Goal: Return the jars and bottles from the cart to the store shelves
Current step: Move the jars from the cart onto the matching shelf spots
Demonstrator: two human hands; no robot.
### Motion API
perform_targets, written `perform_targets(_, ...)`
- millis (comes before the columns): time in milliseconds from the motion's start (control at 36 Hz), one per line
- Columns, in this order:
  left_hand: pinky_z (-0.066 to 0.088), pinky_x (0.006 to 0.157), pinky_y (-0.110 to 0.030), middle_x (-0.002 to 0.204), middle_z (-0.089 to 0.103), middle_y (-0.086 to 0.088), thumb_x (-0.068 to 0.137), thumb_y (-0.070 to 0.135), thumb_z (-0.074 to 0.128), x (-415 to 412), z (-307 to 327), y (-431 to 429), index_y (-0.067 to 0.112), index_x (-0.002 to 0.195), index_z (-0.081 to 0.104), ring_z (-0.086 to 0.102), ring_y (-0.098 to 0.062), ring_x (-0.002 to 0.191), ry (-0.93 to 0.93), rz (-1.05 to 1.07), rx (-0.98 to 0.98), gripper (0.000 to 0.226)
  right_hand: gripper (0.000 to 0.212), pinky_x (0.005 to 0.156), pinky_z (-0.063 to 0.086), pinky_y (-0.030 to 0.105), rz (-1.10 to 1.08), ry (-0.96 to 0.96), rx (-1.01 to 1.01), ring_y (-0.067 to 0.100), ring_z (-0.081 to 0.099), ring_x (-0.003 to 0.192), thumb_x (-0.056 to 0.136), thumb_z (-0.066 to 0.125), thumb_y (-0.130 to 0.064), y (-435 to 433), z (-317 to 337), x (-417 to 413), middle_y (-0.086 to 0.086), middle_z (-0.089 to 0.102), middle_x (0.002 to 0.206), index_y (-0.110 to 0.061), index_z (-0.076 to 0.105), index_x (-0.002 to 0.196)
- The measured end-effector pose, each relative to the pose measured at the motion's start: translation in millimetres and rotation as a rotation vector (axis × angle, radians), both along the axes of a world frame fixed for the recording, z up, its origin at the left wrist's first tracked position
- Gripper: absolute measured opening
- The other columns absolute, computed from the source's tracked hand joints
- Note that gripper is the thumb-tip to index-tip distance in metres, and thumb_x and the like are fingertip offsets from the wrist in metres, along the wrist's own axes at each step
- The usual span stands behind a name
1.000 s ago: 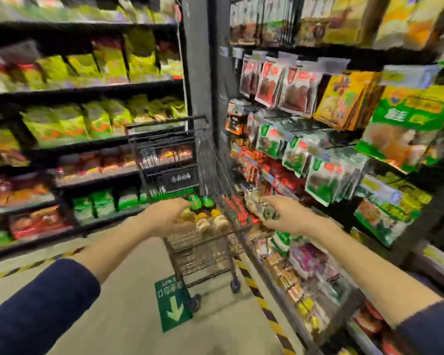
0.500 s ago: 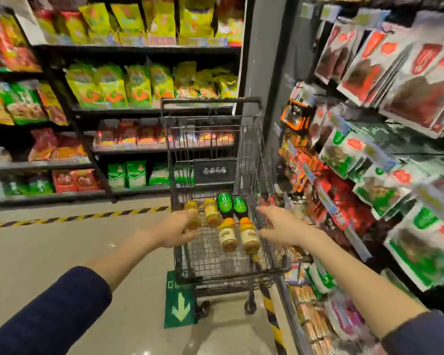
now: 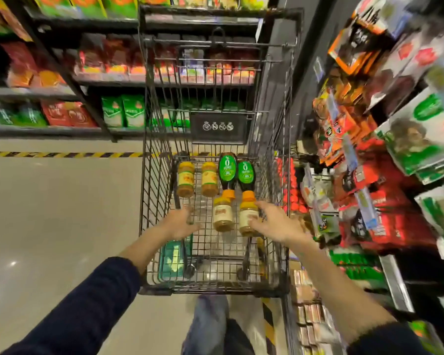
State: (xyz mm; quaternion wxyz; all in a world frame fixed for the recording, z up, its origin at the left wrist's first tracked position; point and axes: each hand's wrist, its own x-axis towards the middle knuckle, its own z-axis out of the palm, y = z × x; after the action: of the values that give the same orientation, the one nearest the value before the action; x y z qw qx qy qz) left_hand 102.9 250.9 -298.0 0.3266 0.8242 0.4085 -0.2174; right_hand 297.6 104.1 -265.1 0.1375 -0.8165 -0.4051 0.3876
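A black wire cart [image 3: 154, 190] stands right in front of me. On its floor lie several items: two yellow jars [image 3: 185, 179] at the far left, two dark bottles with green labels [image 3: 227, 170] beside them, and two orange-capped jars [image 3: 223, 213] nearer me. My left hand [image 3: 182, 222] reaches into the cart with loose fingers, left of the near jars, holding nothing. My right hand [image 3: 274, 221] is spread open against the right orange-capped jar [image 3: 248, 215], fingers not closed round it.
Store shelves [image 3: 395, 155] packed with hanging snack bags crowd the right side, close to the cart. More shelves [image 3: 62, 85] with packets run along the back left. Pale floor with a yellow-black stripe [image 3: 62, 154] lies to the left. My leg shows below the cart.
The view has tipped down and closer over the cart. Both hands have moved from the cart's near edge down into the basket, the right one reaching the right orange-capped jar.
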Motion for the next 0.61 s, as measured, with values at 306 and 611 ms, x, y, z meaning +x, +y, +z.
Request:
perform_targets(306, 0.042, 0.102, -0.043, 0.138, 0.046, -0.021, 0.087, 0.056, 0.051, 57, -124, 26, 0.002, 0.141, 0.032, 0.048, -0.035, 0.123, 0.143, 0.200, -0.235, 0.079, 0.051, 0.099, 0.038, 0.038, -0.208, 0.175, -0.105, 0.032, 0.048, 0.122, 0.088, 0.058, -0.018, 24, -97, 14, 0.013, 0.050, 0.131, -0.009, 0.042, 0.136)
perform_targets(611, 0.027, 0.114, -0.041, 0.153, 0.026, -0.015, 0.078, 0.071, 0.051, 95, -194, 35, 0.008, 0.148, 0.020, 0.031, -0.032, 0.138, 0.198, 0.387, -0.479, 0.099, 0.056, 0.090, 0.043, 0.033, -0.276, 0.206, -0.193, 0.030, 0.055, 0.113, 0.084, 0.061, -0.027, 48, -166, 19, 0.014, 0.056, 0.127, -0.014, 0.041, 0.135)
